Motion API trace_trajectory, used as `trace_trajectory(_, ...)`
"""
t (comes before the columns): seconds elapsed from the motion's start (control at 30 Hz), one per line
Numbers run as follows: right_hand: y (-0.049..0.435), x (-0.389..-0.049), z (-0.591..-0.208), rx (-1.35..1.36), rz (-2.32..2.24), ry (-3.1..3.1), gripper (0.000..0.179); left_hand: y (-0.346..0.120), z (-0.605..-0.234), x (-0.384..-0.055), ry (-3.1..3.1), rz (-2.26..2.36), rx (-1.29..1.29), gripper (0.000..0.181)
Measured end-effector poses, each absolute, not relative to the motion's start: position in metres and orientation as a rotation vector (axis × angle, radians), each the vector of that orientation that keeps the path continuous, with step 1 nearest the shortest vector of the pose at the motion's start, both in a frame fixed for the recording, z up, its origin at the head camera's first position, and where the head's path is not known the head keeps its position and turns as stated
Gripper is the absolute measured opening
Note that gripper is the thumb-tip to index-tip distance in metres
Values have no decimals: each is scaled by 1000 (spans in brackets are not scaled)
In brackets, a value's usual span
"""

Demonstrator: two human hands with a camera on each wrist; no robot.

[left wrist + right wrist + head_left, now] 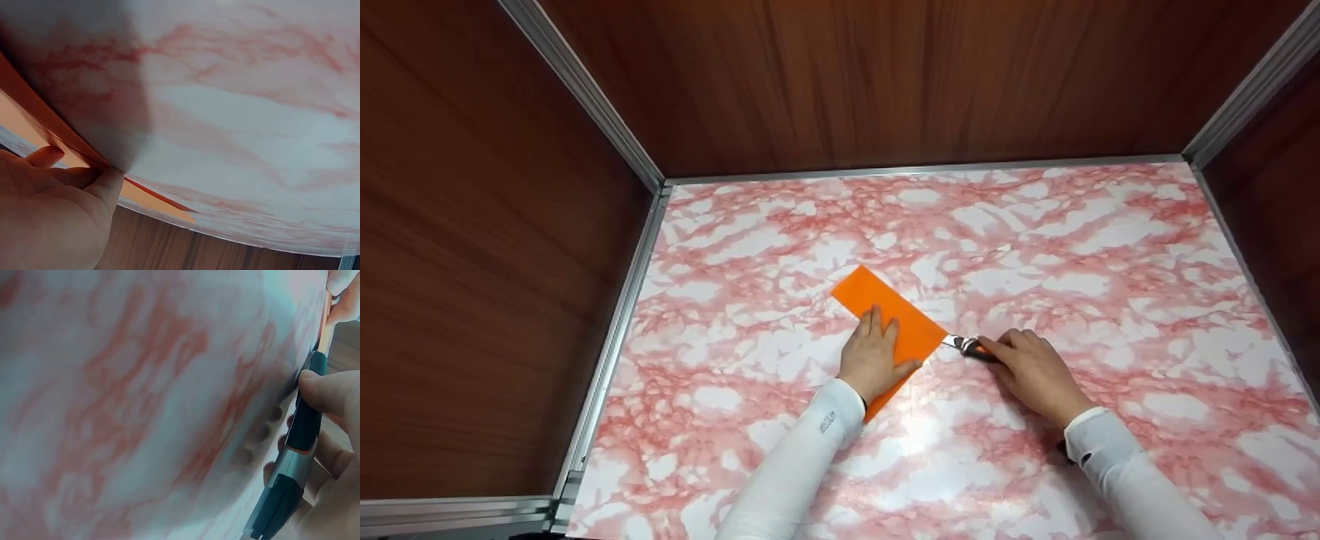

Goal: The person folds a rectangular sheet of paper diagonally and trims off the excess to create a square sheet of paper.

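Toward the middle of the table [720, 285], well in from its left and far edges, the orange sheet [919, 339] is lying with one end pointing at the far edge and a corner pointing right. It is looking folded, with more than one layer showing in the left wrist view. The left hand [874, 361] is resting on it, fingers spread apart and thumb reaching the sheet's near right edge, so the steadying is already happening. At that right corner the cutter [979, 352] is aiming its metal tip at the sheet; whether the tip is touching or sitting between layers, I cannot tell. The right hand [1039, 375] is clamping its fingers and thumb around the handle. The sheet is appearing as one piece, with no detached part showing, so most of the blade work would seem to be remaining.

Counting left to right: one left hand is pressing, one orange sheet is lying beneath it, one cutter is meeting or nearing it, and one right hand is gripping. Three wood-grain panels [472, 262] are standing along the table's left, far and right edges.
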State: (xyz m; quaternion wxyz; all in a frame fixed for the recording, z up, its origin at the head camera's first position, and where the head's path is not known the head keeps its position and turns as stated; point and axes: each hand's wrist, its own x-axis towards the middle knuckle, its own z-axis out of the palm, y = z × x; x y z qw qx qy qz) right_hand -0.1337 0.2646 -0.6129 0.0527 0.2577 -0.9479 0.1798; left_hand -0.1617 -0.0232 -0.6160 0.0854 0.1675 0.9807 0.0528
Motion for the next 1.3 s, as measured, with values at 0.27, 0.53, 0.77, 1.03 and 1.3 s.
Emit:
trace_trajectory(0.27,264,-135,-613,789,542,-2870,42,-22,-612,-162,2924,164,480,95)
trace_trajectory(0.53,262,-136,-613,778,543,-2863,42,-22,-614,-161,2921,102,456,96)
trace_trajectory(0.77,262,-136,-613,769,548,-2851,43,-21,-613,-160,2929,5,472,92)
trace_trajectory(1.03,265,-135,-614,749,542,-2849,45,-21,-612,-160,2927,28,481,92)
trace_trajectory(1.3,272,-136,-615,699,536,-2870,44,-20,-613,-160,2927,27,489,92)
